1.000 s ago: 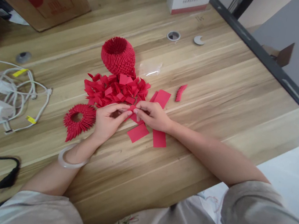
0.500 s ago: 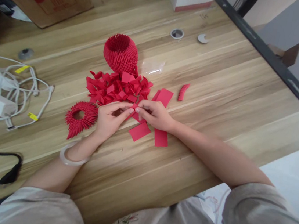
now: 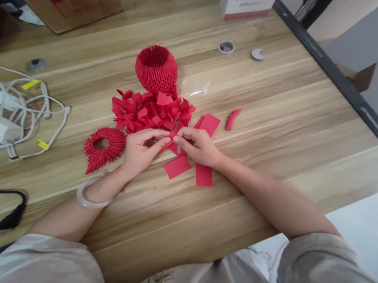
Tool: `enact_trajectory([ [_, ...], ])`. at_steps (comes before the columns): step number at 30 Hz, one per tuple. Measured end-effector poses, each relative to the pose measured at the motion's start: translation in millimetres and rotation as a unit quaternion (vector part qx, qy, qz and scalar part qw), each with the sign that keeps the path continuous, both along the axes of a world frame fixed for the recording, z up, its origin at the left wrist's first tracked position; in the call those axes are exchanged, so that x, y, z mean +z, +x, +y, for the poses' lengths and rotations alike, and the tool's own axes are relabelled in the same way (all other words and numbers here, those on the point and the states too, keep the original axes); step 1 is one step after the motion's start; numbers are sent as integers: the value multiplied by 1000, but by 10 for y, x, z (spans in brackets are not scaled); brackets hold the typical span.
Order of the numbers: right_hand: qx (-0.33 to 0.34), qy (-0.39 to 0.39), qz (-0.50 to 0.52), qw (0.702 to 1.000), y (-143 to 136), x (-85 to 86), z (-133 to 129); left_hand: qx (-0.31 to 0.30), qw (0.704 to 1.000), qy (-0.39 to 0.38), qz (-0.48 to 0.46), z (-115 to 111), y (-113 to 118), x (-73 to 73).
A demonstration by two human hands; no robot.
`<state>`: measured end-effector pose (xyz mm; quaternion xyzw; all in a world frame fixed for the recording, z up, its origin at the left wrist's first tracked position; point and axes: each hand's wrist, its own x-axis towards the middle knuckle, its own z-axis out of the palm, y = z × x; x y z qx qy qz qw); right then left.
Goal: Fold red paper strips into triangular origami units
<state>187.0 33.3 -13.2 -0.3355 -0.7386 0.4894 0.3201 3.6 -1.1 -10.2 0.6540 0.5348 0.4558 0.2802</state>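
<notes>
Nearest, a bangle [image 3: 79, 192] is worn on the left wrist, and beyond it the left hand [image 3: 140, 151] and right hand [image 3: 199, 146] are held almost tip to tip over the table [image 3: 265, 124]. Between them a small slip [image 3: 172, 135] of red paper is gripped, pinched by thumb and fingers from both sides. Neither grip has been loosened over the last second, and little beyond a slight shift of the view can be made out; from this, the same fold seems to be still in hand. The slip is seen as plain, matt and apparently bent, but much of it is covered by the fingers, so its exact form cannot be told. Under and beside the right hand, flat red sheets [image 3: 177, 166] are spread, some overlapped. Just left of the left hand, a spiky red ring [image 3: 113, 142] with a pointed tail is laid. Just beyond the hands, folded pieces are heaped in a loose pile [image 3: 143, 114]; farther right, a short curved stack [image 3: 233, 118] is set apart. Behind the pile, a rounded red pot [image 3: 156, 73] is stood with its mouth upward, clear film [image 3: 194, 87] beside it. Farther off, a white box [image 3: 249, 2] is placed.
</notes>
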Motion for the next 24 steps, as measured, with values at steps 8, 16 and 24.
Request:
enact_trajectory([
  [8, 2, 6, 5, 1000, 12, 33, -12, -14, 1000, 10, 0, -1, -4, 18],
  [16, -21, 11, 18, 1000, 8, 29, -9, 1, 1000, -9, -14, 1, 5, -4],
  [24, -44, -36, 65, 996, 6, -30, 21, 9, 1000, -10, -21, 5, -3, -21],
])
